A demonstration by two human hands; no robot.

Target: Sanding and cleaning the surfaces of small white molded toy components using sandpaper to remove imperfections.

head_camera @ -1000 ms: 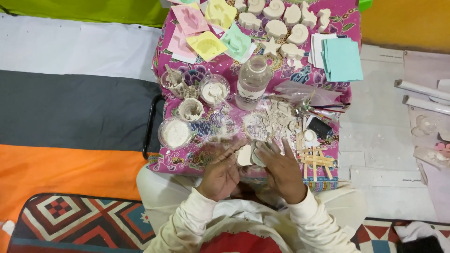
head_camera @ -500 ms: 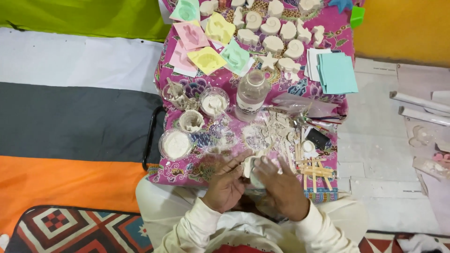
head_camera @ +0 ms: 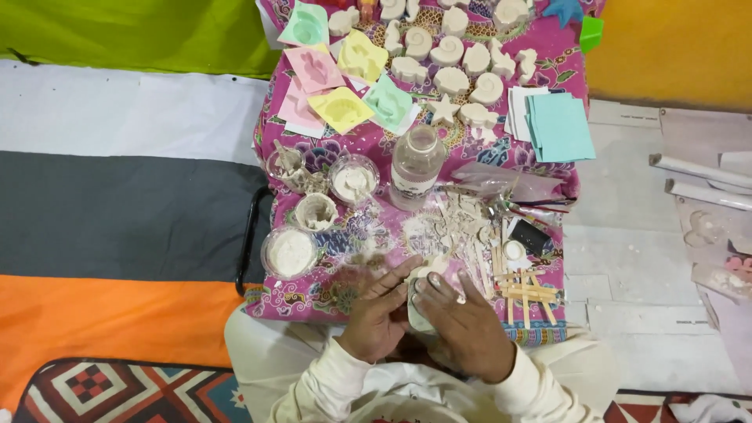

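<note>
Head view: you are clasping a small white plaster piece (head_camera: 424, 276) between your left hand (head_camera: 376, 313) and right hand (head_camera: 462, 321), just above the pink cloth's (head_camera: 345, 294) near edge. Squeezing could crack it; your elbows could upset the powder cup (head_camera: 290, 252).

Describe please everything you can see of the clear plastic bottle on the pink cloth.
The clear plastic bottle stands upright on the pink patterned cloth, near the middle, seen from above. It has a wide round neck and a pale label around its body; whether it is capped I cannot tell. It looks mostly empty or holds something clear. A small cup of white powder stands just beside it. Neither hand touches it.
</note>
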